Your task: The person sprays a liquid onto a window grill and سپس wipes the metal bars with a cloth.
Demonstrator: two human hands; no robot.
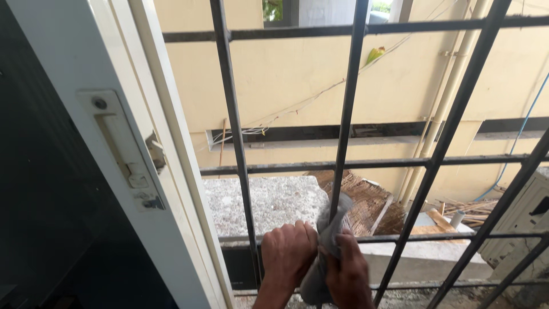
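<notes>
Grey cloth (326,252) is bunched around a dark vertical bar (342,143) of the window grille, low in the middle of the frame, and both hands are closed on it. The left hand (289,254) is a fist just left of the bar, knuckles up, its fingers curled onto the cloth's edge. The right hand (350,273) wraps the cloth from the right, thumb pressed across the fabric; the cloth's top pokes up above both hands and its tail hangs down between the wrists.

Counted across the opening, the grille shows three fairly upright bars and at least three more leaning at the right of the frame, crossed by four horizontal rails. One white sliding window frame (123,171) fills the left of the frame, carrying one recessed latch (123,149).

Beyond the bars lies one speckled concrete ledge (269,200), and past it a cream wall (297,74) with two pale pipes (443,103) running down it, and a heap of dry thatch and timber scraps (372,203).

Both forearms are cut off by the bottom edge. Fingertips of either hand are hidden in the cloth, and the dark pane at far left shows nothing clear.
</notes>
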